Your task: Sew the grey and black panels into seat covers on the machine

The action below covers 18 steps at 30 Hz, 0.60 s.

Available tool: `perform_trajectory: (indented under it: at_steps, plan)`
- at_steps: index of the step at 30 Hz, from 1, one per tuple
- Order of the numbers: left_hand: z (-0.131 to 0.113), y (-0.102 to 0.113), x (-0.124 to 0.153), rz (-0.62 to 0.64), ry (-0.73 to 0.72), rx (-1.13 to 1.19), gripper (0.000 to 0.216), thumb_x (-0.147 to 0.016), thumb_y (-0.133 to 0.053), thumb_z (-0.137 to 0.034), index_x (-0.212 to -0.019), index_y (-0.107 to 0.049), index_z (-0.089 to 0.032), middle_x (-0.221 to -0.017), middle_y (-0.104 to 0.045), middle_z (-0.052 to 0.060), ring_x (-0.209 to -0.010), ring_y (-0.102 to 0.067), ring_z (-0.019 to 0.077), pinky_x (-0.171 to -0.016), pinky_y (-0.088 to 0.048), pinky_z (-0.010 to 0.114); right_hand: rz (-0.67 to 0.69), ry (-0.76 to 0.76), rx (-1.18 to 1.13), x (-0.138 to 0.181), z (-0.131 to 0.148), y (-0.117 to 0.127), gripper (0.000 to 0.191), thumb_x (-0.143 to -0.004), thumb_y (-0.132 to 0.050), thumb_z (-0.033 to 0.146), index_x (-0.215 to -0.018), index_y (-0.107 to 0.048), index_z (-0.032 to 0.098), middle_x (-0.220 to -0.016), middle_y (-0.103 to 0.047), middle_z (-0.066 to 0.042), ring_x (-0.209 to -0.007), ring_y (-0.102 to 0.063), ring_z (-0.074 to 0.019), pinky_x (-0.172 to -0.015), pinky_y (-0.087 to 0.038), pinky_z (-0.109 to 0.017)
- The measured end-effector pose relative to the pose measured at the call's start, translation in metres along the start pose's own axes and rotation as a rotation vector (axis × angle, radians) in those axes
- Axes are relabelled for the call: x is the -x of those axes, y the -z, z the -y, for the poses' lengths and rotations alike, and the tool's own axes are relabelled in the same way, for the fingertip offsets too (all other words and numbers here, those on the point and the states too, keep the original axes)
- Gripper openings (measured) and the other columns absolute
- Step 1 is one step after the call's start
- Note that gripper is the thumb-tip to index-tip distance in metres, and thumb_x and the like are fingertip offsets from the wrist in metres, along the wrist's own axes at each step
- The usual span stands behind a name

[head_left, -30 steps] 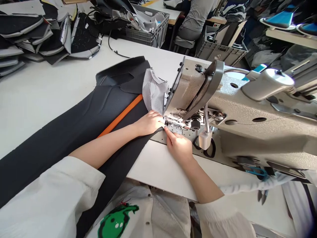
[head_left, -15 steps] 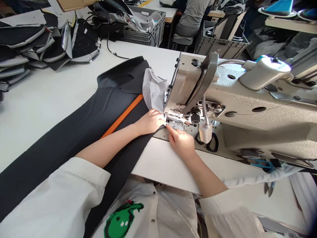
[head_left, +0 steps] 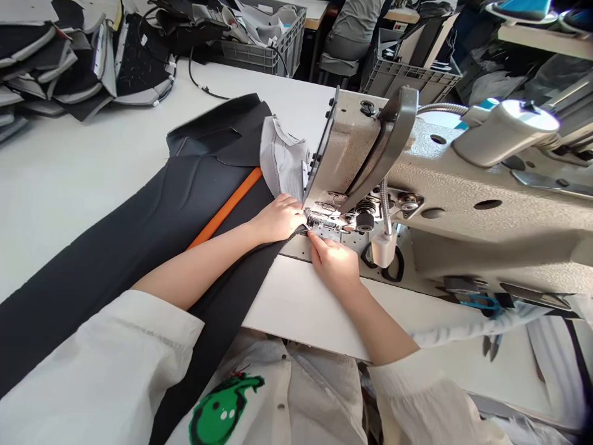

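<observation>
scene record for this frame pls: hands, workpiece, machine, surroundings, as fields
left hand: flat on black fabric, fingertips at the presser foot
right hand: pinching the fabric edge near the needle
workpiece: black fabric with orange strip and grey mesh piece
machine: sewing machine, lamp on
surroundings: stacked cut pieces, grey crate, seated person behind

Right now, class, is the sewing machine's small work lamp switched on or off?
On. The lamp on its flexible neck casts bright light over the right hand and the needle plate under the machine head.
</observation>
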<state>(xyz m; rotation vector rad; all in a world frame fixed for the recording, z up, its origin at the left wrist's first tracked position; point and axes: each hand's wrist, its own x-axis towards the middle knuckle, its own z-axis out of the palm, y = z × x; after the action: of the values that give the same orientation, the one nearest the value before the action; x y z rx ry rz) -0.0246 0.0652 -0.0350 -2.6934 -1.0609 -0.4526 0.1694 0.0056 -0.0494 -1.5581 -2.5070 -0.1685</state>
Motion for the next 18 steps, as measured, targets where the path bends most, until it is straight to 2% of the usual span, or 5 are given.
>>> perform_trajectory:
  at_steps: [5, 10, 18]
  plan:
    - [0.0068, -0.005, -0.0064, -0.028, 0.017, 0.035, 0.02, -0.086, -0.05, -0.014, -0.077, -0.068, -0.015, -0.083, -0.065, 0.008, -0.088, -0.056, 0.0216, -0.084, -0.039, 0.037, 0.01, -0.009, -0.018, 0.0006, 0.0002, 0.0004, 0.037, -0.091, -0.04, 0.024, -0.119, -0.064, 0.024, -0.077, -0.07, -0.003, -0.067, -0.059, -0.014, -0.053, -0.027, -0.027]
    - [0.0085, -0.0058, -0.0087, -0.028, 0.009, 0.044, 0.024, -0.085, -0.049, -0.012, -0.067, -0.064, -0.015, -0.077, -0.062, 0.008, -0.082, -0.056, 0.0208, -0.08, -0.038, 0.037, -0.01, -0.029, -0.048, 0.0013, -0.0003, 0.0006, 0.036, -0.091, -0.041, 0.024, -0.118, -0.065, 0.025, -0.077, -0.07, -0.002, -0.068, -0.06, -0.0137, -0.053, -0.028, -0.026]
    - [0.0077, -0.0033, -0.0083, -0.036, 0.006, 0.054, 0.025, -0.086, -0.047, -0.012, -0.068, -0.064, -0.014, -0.072, -0.06, 0.008, -0.083, -0.055, 0.0203, -0.079, -0.037, 0.036, 0.041, -0.044, -0.082, 0.001, -0.0008, 0.0012, 0.037, -0.092, -0.039, 0.024, -0.12, -0.063, 0.025, -0.079, -0.071, -0.002, -0.072, -0.062, -0.014, -0.052, -0.029, -0.025]
